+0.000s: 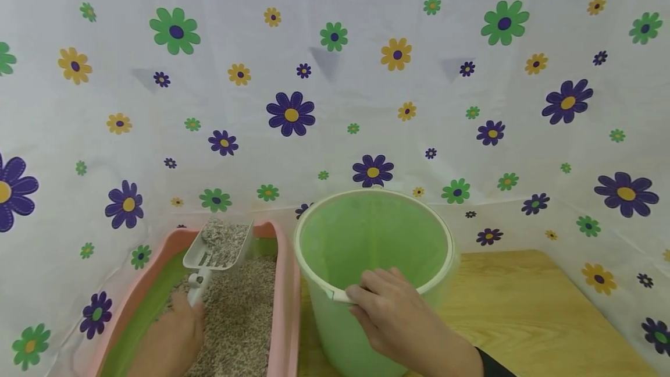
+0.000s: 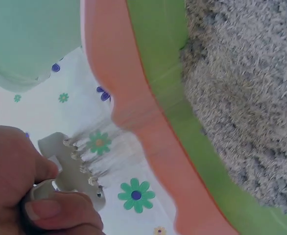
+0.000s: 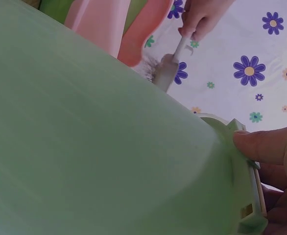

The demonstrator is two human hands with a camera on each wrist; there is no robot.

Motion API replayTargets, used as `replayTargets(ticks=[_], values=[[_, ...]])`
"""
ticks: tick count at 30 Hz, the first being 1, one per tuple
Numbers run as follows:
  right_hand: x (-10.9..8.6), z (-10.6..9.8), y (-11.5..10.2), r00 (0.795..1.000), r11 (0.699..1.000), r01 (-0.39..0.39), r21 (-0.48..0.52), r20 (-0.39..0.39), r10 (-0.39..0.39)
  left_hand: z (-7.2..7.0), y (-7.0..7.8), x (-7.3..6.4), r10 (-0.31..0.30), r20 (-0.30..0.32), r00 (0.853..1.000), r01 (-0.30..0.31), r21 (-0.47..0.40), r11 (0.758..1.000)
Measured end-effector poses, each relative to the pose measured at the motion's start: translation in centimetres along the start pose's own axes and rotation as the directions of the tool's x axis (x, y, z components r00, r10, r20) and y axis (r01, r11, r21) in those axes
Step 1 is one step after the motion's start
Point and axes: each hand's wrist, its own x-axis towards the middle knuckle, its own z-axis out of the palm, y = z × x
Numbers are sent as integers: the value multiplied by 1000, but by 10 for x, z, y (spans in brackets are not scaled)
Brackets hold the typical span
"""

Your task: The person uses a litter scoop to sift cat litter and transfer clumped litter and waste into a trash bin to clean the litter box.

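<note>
My left hand [image 1: 170, 336] grips the handle of a white slotted litter scoop [image 1: 198, 284]. The scoop holds a heap of clumpy, greyish litter [image 1: 226, 240] above the far end of a pink and green litter box [image 1: 285, 301]. Grains stream down from the slots of the scoop [image 2: 60, 144] in the left wrist view. On the other side, my right hand [image 1: 398, 319] holds the near rim of a tall, pale green bucket [image 1: 345, 336]. In the right wrist view the thumb [image 3: 258, 144] lies over the bucket's edge, with fingers on the other side.
More loose litter [image 1: 238, 324] covers the bottom of the box. The bucket stands close at the box's right, on a wooden tabletop [image 1: 523, 307]. A white sheet [image 1: 361, 150] with printed flowers hangs behind and along the sides.
</note>
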Motion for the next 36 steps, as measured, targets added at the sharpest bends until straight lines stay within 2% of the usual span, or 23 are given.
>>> replayTargets(ticks=[3,5,11,18,20,23,26,31,33,36], values=[[1,0,0,1000,1000,-8,10,15,8,-7,1,1,15,-79,997,-16,-12,1000],[1,0,-1,1000,1000,-13,14,21,13,-14,2,2,0,-75,997,-2,-28,1000],[1,0,-2,1000,1000,-7,16,18,7,-34,4,7,-38,20,999,38,-8,999],[2,0,-2,1000,1000,-5,10,18,5,-41,4,6,7,-22,1000,-5,83,997],[2,-1,-2,1000,1000,-11,7,22,11,-39,2,5,20,-9,1000,-19,102,995],[2,-1,-2,1000,1000,-14,8,25,13,-35,-1,3,12,62,998,-18,97,995],[2,-1,-2,1000,1000,-13,6,23,13,-28,-7,3,2,142,990,-8,44,999],[2,-1,-1,1000,1000,-9,0,17,9,-21,-24,7,-14,305,952,47,-102,994],[2,-1,-1,1000,1000,-8,1,14,8,-20,-31,8,-13,334,943,66,-147,987],[2,0,0,1000,1000,-9,3,11,9,-20,-38,8,-23,334,942,86,-174,981]])
